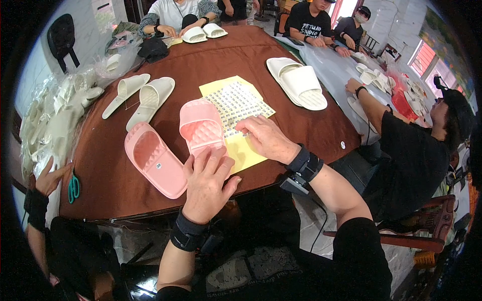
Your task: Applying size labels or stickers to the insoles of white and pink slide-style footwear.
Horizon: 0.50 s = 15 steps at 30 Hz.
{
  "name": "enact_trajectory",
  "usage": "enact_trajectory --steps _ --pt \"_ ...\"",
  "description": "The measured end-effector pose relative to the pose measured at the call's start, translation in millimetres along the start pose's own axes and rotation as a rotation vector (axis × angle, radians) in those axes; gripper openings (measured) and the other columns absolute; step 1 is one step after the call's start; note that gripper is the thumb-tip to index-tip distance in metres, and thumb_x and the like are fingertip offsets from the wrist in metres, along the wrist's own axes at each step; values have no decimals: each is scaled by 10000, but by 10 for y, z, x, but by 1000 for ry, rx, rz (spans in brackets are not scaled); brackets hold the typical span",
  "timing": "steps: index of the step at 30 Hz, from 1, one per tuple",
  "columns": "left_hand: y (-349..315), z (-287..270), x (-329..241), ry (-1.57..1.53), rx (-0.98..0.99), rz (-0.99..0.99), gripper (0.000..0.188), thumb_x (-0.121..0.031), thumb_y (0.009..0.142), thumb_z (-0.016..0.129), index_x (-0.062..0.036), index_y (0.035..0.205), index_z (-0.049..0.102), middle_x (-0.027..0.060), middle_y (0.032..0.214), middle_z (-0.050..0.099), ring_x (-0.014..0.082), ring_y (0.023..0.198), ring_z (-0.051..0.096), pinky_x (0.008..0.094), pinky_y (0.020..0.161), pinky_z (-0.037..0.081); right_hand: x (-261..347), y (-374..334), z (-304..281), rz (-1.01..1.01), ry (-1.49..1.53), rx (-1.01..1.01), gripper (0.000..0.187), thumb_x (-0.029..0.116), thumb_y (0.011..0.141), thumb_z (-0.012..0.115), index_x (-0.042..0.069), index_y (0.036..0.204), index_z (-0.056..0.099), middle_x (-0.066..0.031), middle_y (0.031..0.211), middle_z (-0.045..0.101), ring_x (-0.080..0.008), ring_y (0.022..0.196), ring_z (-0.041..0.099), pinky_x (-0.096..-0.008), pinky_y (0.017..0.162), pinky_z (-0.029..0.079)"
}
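Note:
Two pink slide slippers lie in front of me. The left slipper [160,173] rests at an angle, a small round white sticker on its footbed. My left hand [208,183] lies over the heel end of the other pink slipper [201,120], fingers spread on it and thumb held out to the side. Right of that slipper, my right hand [268,138] hovers at or touches a sheet of printed stickers [241,103], its fingers bent and slightly apart. Yellow backing paper [246,155] extends under the sheet. Nothing shows in my right hand.
White slippers sit on the brown-covered table [211,55]: one pair at left [150,98], another at right [301,83]. Green-handled scissors [74,188] lie at the left edge near another person's hand [47,178]. Bagged slippers [55,118] are heaped at left; several people sit around.

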State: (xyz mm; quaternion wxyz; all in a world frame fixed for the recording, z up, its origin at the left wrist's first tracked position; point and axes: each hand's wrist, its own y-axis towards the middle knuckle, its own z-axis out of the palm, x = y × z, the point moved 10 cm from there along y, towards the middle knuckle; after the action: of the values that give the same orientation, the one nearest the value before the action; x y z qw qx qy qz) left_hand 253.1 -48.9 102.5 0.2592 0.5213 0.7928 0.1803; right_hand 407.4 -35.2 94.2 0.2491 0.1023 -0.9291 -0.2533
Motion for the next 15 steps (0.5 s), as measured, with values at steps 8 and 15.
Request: enact_trajectory --steps 8,15 --pt "-4 6 5 3 11 -6 391 -237 752 748 -101 1096 624 84 1305 541 350 1235 452 517 1028 330 70 -3 -28 -67 -52 -33 316 -88 775 500 48 1046 589 -126 921 635 -314 904 596 -406 816 462" --pt "-7 16 7 -1 13 -6 386 -240 755 746 -106 1095 623 81 1304 539 345 1237 447 513 1035 319 16 -2 2 -33 -32 -18 311 -87 777 498 49 1041 589 -123 920 636 -302 912 599 -399 813 462"
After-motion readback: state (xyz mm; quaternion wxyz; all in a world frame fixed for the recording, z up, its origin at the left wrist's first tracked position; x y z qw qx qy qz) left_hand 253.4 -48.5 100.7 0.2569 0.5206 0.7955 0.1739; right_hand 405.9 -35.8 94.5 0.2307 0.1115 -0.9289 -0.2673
